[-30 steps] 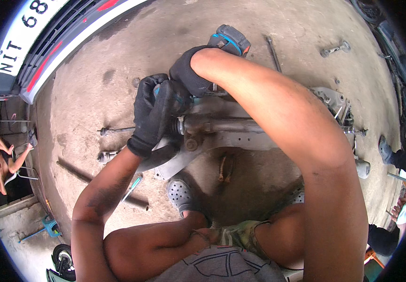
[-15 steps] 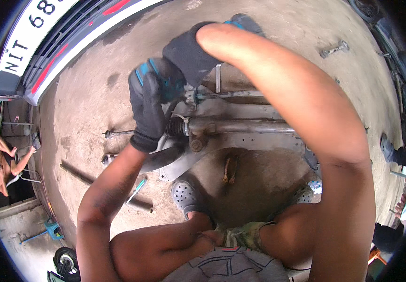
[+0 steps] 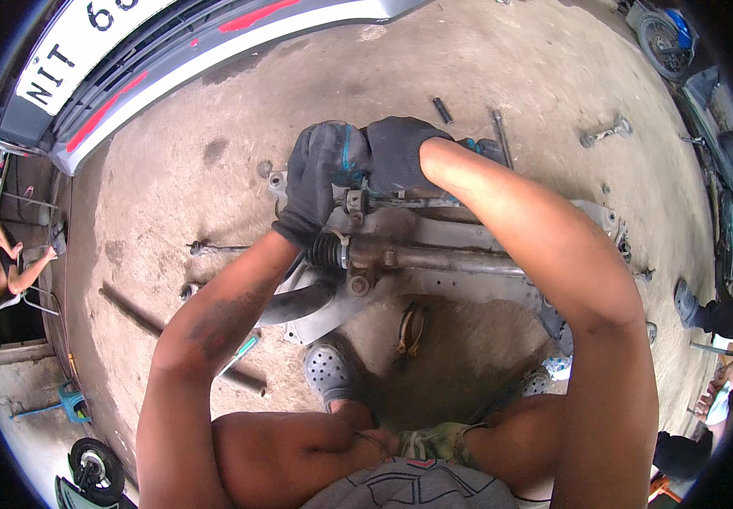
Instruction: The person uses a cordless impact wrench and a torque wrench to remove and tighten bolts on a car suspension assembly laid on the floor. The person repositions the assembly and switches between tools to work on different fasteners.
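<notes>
A grey metal subframe (image 3: 459,284) lies on the floor before me, with a steering rack (image 3: 443,257) across it and a black ribbed rubber boot (image 3: 324,251) at its left end. My left hand (image 3: 326,165), in a dark glove with blue trim, is closed over the far left part of the frame, near a bar clamp (image 3: 354,204). Pressed close beside it is my right hand (image 3: 404,153), gloved and bent at the wrist, its fingers seeming curled. What the hands grip is hidden beneath the gloves. A thin bar (image 3: 421,202) runs to the right below them.
Beyond the hands lie a black socket (image 3: 442,110), a long wrench (image 3: 502,140) and a metal link (image 3: 606,132). A pipe (image 3: 133,310) and a screwdriver (image 3: 239,354) are at left. A car bumper (image 3: 214,72) stands far left; a seated person (image 3: 2,254) is at left, another's foot (image 3: 686,301) at right.
Both gloved hands have come down and toward me, and the left has shifted right. They are now closer together over the frame. The socket and wrench beyond them have come into sight.
</notes>
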The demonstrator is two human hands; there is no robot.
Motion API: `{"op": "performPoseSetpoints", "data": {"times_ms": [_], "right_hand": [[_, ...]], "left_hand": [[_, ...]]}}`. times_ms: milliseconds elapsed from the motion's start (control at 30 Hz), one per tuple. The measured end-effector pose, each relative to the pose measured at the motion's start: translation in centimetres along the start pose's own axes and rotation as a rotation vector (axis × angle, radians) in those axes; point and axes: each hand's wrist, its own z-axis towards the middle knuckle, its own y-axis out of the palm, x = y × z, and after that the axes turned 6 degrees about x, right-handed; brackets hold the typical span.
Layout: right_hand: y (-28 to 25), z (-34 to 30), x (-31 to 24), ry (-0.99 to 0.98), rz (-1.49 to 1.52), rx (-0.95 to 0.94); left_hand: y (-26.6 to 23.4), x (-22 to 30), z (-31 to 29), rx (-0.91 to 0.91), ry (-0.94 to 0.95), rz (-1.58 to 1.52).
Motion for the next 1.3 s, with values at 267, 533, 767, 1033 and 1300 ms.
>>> {"op": "performPoseSetpoints", "data": {"times_ms": [267, 533, 767, 1033, 1300], "right_hand": [[-1.5, 0.5, -1.4, -0.005, -0.050, -0.078], [-2.4, 0.5, 0.9, -0.150, -0.096, -0.123], [-0.5, 2.6, 1.0, -0.216, -0.042, -0.220], [-0.2, 3.3, 0.8, -0.233, -0.105, -0.188], [0.2, 5.2, 1.0, -0.207, -0.121, -0.194]], "left_hand": [[0.2, -1.5, -2.0, 0.016, -0.088, 0.030], [2.6, 2.2, -1.7, 0.056, -0.225, 0.151], [1.1, -0.8, -0.9, 0.012, -0.188, -0.012], [0.5, -0.3, -2.9, -0.036, -0.148, 0.164], [0.4, -0.4, -2.9, -0.078, -0.245, 0.116]]}}
